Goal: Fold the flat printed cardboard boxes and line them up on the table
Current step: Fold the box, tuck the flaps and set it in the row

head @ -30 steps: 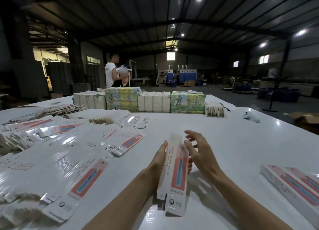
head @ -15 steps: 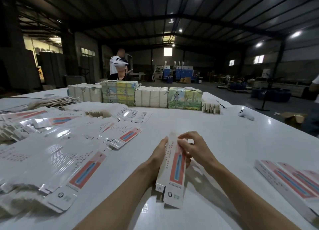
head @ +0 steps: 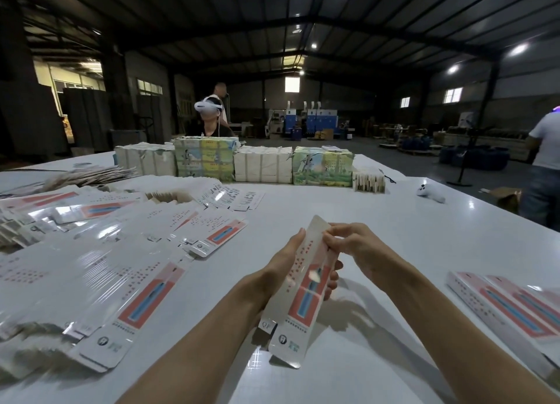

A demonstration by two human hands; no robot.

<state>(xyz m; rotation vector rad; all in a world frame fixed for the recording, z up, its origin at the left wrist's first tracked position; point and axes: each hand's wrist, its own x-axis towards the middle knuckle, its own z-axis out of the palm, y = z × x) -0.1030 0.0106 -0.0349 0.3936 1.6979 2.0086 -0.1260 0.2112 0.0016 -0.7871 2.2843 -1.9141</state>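
Just above the white table (head: 409, 240), in front of the person's chest, a long, narrow printed box (head: 306, 300) is held half-formed and tilted, its far end raised and its near tab hanging close over the tabletop. The left hand (head: 281, 264) grips it round the middle, thumb along the left edge and fingers curled behind, their tips showing past the right edge. The right hand (head: 354, 247) pinches the upper end, fingertips closed on the top flap where it bends.

It looks like thin, glossy card: light, springy and quick to crease, with a slick coat that catches the lamps. I judge it wants a loose hold across the long walls near the middle, so the tube stays square, and a firm pinch only at the scored flaps; squeezing the broad printed face would likely dent it.

To the left a sprawling pile of flat boxes (head: 136, 282) lies fanned out. On the right, folded boxes (head: 500, 306) lie side by side near the table's edge. Strapped bundles (head: 263, 164) stand along the far side.
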